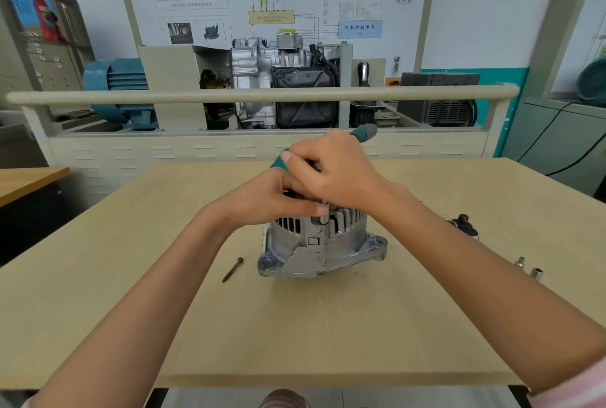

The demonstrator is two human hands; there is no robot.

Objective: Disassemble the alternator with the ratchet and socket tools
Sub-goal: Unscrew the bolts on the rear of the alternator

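A silver alternator stands on the wooden table, its finned housing facing me. My right hand grips a ratchet with a green and grey handle above the alternator. A steel socket points down onto the alternator's top edge. My left hand holds the ratchet's head and the socket, fingertips pinched at the socket. The ratchet's head is hidden by both hands. A long dark bolt lies loose on the table left of the alternator.
A dark alternator part and two small sockets lie at the table's right side. Behind the table stands a cream railing with a training engine display and wall board. A second table sits at the left.
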